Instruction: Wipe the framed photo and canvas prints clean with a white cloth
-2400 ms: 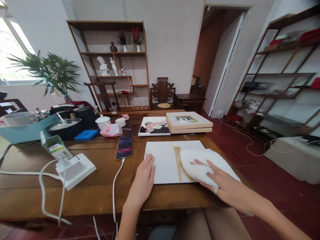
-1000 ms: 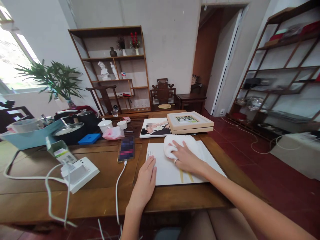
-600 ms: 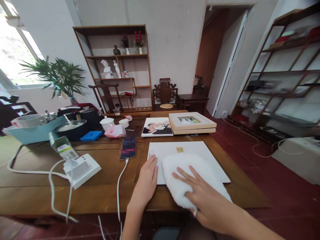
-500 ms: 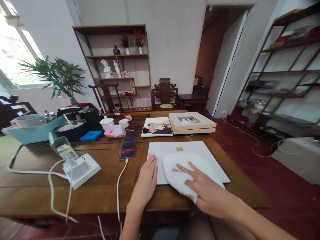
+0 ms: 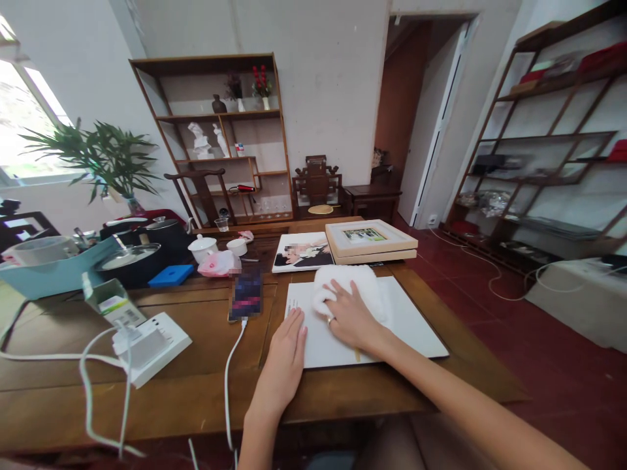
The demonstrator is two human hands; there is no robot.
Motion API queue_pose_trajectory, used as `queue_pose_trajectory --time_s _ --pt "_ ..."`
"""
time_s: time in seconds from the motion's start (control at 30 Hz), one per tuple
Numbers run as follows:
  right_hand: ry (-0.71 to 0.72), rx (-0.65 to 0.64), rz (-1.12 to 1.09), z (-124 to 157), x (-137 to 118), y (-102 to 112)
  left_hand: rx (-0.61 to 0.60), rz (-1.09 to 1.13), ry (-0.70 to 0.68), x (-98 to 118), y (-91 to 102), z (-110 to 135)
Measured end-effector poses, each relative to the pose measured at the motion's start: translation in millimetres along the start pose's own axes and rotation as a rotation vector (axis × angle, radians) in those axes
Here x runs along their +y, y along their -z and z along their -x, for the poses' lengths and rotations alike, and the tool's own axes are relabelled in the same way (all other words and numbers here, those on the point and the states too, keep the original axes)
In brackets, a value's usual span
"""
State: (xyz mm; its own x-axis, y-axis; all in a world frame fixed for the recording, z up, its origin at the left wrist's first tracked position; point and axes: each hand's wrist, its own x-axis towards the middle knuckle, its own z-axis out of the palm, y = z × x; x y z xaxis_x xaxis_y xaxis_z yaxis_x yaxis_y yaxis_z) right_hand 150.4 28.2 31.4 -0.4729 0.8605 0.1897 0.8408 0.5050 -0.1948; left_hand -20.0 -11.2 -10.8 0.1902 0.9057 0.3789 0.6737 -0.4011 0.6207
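A flat white panel point(image 5: 416, 326) lies on the wooden table in front of me. My left hand point(image 5: 287, 349) rests flat along the panel's left edge, fingers stretched out together. A fluffy white cloth point(image 5: 367, 281) is bunched on the panel's far part. My right hand point(image 5: 347, 313), with a ring on one finger, presses down on the cloth, its fingers bent into the pile. A small gold-coloured piece point(image 5: 357, 354) shows near the panel's front edge, partly covered by my right wrist.
Behind the panel lie a photo print point(image 5: 301, 251) and stacked framed pictures point(image 5: 367, 251). To the left are a phone point(image 5: 246, 297) on a white cable, a white power strip point(image 5: 154, 346), a blue box point(image 5: 170, 275), pots point(image 5: 130, 261) and a light-blue bin point(image 5: 59, 271).
My right hand has pushed the cloth from the panel's near side to its far edge, uncovering the front part and covering the far gold-coloured piece. The left hand stays at the left edge.
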Motion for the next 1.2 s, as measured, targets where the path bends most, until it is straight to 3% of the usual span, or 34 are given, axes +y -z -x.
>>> queue_pose_trajectory --time_s 0.17,0.3,0.37,0.5,0.67,0.77,0.9,1.0,1.1,1.2 --pt "0.384 -0.108 -0.097 43 -14 13 0.05 0.105 0.051 5 5.0 1" --pt "0.538 -0.214 -0.218 73 -18 32 0.061 0.122 0.057 8 6.6 0" --pt "0.512 -0.247 -0.246 81 -15 41 0.036 0.108 0.083 8 5.5 0" --pt "0.298 -0.243 -0.246 81 2 49 -0.007 0.049 0.104 5 2.3 0" --pt "0.02 -0.119 -0.168 45 26 32 -0.003 -0.026 0.026 1 -0.6 -1" --pt "0.039 -0.047 -0.123 11 27 19 0.007 -0.044 0.006 -1 -1.5 -2" --pt "0.231 -0.018 -0.113 -24 10 7 0.005 -0.035 0.009 0 -1.0 -3" --pt "0.348 -0.003 -0.101 -34 -2 1 -0.007 -0.035 0.02 0 0.1 -3" --pt "0.245 0.001 -0.039 -36 -2 1 -0.022 -0.047 0.029 0 0.3 -3" --pt "0.095 -0.024 0.002 -33 17 7 -0.029 -0.058 0.033 -2 -0.6 -2"
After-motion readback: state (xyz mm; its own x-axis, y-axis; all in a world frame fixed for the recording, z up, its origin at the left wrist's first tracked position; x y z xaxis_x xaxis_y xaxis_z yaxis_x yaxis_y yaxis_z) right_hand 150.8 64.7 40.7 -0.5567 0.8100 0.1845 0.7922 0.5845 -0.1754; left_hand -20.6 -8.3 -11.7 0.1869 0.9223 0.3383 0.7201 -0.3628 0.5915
